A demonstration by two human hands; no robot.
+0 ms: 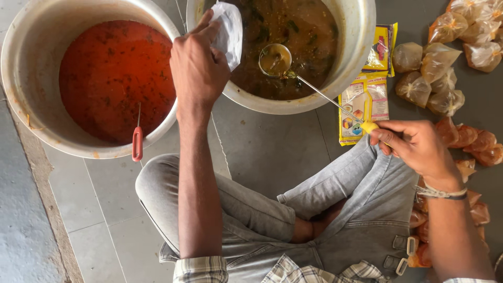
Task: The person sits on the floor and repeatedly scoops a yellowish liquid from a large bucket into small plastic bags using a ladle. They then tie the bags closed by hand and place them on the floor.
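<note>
1. The person sits cross-legged on the tiled floor (272, 152), knees in grey jeans (251, 220) just below the big pot of brown curry (361, 47).
2. The right hand (414, 147), to the lower right of that pot, has its grip pinched tight on the yellow handle end of a long ladle (276, 58), whose bowl hangs filled over the curry.
3. The left hand (198, 65) at the pot's left rim holds a clear plastic bag (229, 29), fingers closed on its mouth.
4. Left of the pot stands a second pot of red gravy (36, 78) with a red-handled ladle (137, 142) hooked on its rim.
5. Right of the curry pot lie yellow packets (361, 105) and filled, tied bags (435, 78).
</note>
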